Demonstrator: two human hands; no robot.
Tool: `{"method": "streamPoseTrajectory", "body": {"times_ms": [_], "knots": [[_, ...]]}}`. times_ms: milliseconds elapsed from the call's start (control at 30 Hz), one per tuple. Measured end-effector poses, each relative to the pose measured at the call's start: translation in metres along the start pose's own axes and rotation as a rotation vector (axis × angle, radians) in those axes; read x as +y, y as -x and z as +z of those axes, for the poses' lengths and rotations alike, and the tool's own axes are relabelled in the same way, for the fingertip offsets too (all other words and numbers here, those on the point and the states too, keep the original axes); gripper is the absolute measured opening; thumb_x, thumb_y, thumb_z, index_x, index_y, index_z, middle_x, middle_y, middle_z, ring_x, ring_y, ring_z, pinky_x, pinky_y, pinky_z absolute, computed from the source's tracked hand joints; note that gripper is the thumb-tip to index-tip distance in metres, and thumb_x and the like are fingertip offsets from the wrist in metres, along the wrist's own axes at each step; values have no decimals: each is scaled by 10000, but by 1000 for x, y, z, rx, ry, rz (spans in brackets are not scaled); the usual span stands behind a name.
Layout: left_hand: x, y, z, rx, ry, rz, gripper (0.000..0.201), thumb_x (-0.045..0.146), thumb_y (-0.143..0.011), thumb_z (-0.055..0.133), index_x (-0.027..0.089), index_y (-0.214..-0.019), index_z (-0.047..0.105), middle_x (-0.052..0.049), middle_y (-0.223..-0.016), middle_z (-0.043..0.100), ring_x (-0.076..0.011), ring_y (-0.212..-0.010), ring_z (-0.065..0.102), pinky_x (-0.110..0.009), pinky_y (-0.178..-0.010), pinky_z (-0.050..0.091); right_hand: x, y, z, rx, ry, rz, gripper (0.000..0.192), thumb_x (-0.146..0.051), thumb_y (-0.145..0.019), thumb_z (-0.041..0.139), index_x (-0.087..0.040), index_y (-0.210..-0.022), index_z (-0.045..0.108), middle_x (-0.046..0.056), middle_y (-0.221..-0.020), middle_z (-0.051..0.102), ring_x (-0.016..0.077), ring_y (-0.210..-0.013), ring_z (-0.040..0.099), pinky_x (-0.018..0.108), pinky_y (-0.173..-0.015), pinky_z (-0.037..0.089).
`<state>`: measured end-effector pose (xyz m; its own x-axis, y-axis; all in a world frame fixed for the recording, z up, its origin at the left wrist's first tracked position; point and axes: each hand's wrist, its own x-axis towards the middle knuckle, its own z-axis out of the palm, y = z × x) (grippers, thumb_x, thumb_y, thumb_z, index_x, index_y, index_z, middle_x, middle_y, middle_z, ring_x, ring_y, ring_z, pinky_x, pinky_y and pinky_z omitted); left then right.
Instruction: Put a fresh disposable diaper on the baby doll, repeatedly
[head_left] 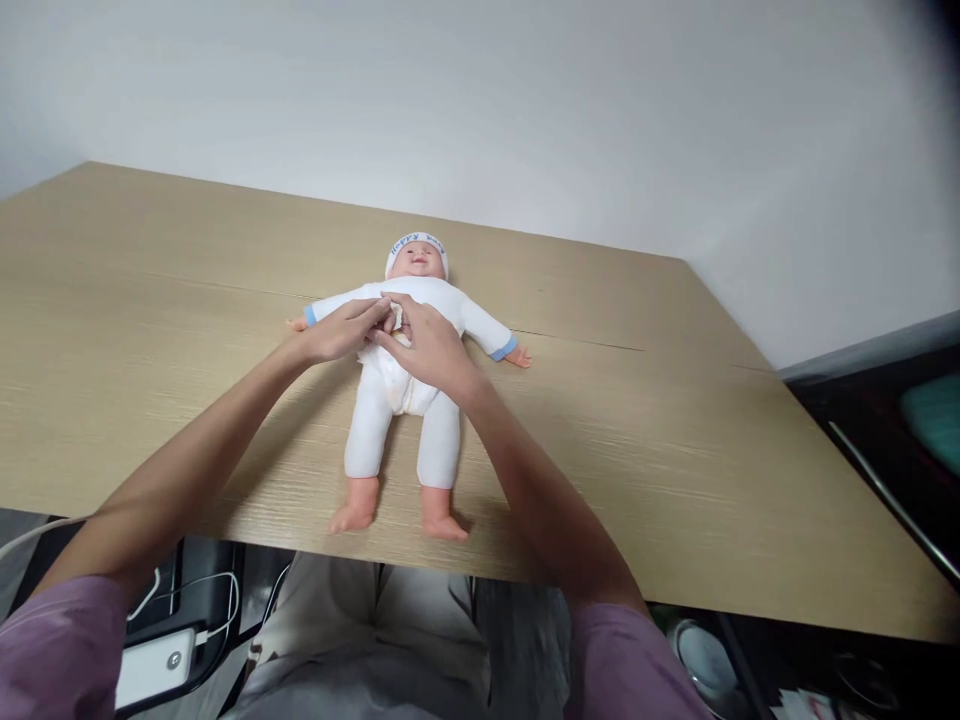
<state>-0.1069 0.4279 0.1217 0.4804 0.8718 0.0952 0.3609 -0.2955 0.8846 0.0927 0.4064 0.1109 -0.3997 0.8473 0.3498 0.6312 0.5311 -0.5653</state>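
Note:
A baby doll (435, 292) in a white suit with blue cuffs and a printed white cap lies on its back, head away from me, arms spread. A white diaper (401, 385) sits around its hips and between its legs. My left hand (349, 328) and my right hand (429, 345) meet over the doll's belly, fingers bent and closed at the diaper's upper front edge. A small white piece of it shows between my fingertips. My fingers hide most of the waist part.
The doll rests on a wide wooden table (637, 450) against a pale wall (480, 110). Below the near edge, at left, a white power bank (155, 668) with a cable lies on a black surface. Dark furniture (885, 430) stands at the right.

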Motion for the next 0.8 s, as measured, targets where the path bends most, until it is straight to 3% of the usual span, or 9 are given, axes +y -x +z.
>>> {"method": "streamPoseTrajectory", "body": {"times_ms": [167, 233, 333, 467, 633, 800], "knots": [[-24, 1, 0, 72, 248, 28, 578, 822, -1041, 611, 250, -1062, 530, 7, -799, 586, -159, -693, 524, -295, -627, 436, 2, -1, 3, 23, 1, 5, 422, -330, -1156, 552, -177, -1539, 643, 55, -979, 724, 264, -950, 635, 384, -900, 480], [-33, 1, 4, 99, 335, 42, 578, 775, -1001, 724, 273, -1173, 495, 46, -772, 570, -150, -665, 530, -278, -610, 448, 5, -2, 5, 48, -18, 17, 415, -254, -1143, 510, -206, -1530, 651, 24, -917, 680, 249, -908, 618, 371, -871, 461], [-45, 2, 7, 190, 297, 47, 599, 658, -950, 850, 259, -1260, 528, 45, -855, 569, -131, -671, 547, -266, -597, 456, 8, -2, 7, 84, -54, 43, 435, -184, -1087, 512, -233, -1489, 670, -16, -832, 604, 234, -873, 605, 356, -841, 443], [-53, 6, 8, 218, 242, 30, 524, 639, -951, 848, 212, -1146, 614, -1, -931, 613, -124, -705, 552, -271, -618, 442, 5, -1, 4, 87, -153, 82, 451, -205, -1057, 535, -208, -1493, 652, -40, -816, 565, 207, -827, 593, 344, -814, 443], [-53, 1, 6, 156, 401, 50, 545, 689, -914, 864, 205, -946, 615, -9, -877, 604, -139, -755, 552, -281, -686, 450, 5, 0, -3, 39, -200, 74, 471, -211, -1040, 540, -233, -1499, 638, -39, -849, 592, 196, -835, 592, 338, -839, 457], [-56, -7, 11, 175, 427, 24, 503, 647, -948, 848, 226, -971, 575, 21, -808, 559, -122, -655, 494, -266, -609, 406, 6, 0, -6, 12, -215, 61, 466, -193, -1022, 549, -232, -1476, 642, -42, -849, 590, 193, -825, 590, 333, -823, 450]]}}
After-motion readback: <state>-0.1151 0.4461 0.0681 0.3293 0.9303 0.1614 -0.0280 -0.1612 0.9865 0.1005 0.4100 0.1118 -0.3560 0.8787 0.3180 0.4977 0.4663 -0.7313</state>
